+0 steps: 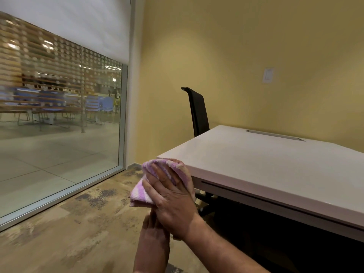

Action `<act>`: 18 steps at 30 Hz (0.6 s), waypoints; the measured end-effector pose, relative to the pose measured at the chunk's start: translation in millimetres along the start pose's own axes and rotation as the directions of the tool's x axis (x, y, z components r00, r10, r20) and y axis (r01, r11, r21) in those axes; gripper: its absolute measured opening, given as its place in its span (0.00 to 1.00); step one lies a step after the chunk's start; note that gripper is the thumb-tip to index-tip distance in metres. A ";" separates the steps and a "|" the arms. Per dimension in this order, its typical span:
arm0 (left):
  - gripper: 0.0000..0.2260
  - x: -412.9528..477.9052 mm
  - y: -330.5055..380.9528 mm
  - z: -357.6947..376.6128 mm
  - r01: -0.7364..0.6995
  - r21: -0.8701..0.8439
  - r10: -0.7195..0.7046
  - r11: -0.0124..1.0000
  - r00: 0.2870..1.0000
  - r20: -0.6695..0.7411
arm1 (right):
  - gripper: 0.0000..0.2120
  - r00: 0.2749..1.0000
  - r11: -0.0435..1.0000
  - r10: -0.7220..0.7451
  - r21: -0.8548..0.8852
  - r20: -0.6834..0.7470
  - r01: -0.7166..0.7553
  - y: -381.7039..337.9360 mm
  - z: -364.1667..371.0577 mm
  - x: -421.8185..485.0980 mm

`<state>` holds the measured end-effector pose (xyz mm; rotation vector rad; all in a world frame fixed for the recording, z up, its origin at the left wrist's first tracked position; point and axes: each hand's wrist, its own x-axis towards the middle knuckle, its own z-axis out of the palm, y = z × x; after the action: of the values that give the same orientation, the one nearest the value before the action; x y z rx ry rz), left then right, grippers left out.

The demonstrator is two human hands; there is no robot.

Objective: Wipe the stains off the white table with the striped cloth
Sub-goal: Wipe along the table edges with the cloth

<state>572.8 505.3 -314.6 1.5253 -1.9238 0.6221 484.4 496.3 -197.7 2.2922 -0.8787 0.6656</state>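
Note:
The striped cloth (140,194), pink and white, is bunched up in the air just off the near left corner of the white table (275,166). My right hand (174,205) lies over the cloth from the right, with its fingers spread across it and gripping it. My left hand (153,235) comes up from below and meets the cloth's lower edge. Its fingers are hidden under my right hand. The cloth does not touch the tabletop. I see no stains on the part of the table in view.
A black office chair (198,113) stands behind the table's far left corner, against the yellow wall. A cable slot (275,134) runs along the table's back edge. A glass wall (59,125) with a white blind fills the left. Mottled brown floor lies below.

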 end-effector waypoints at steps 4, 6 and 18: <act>0.24 1.7 0.2 -3.6 -0.007 0.062 0.007 0.998 1.000 -0.007 | 0.28 0.999 1.000 0.009 -0.030 -0.039 -0.010 4.1 -1.1 -6.5; 0.24 -5.1 1.9 -1.5 0.031 0.104 -0.034 0.994 0.999 0.021 | 0.28 0.998 0.999 0.013 -0.029 -0.063 -0.015 5.8 -5.6 -11.0; 0.48 0.1 1.6 -14.4 0.108 -0.256 -0.086 0.961 0.992 0.094 | 0.31 0.987 0.999 0.052 0.020 -0.151 -0.050 29.9 -35.8 -67.1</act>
<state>573.6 515.4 -304.2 1.4844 -1.8924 0.2540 410.4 530.5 -204.3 2.2065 -0.8646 0.8602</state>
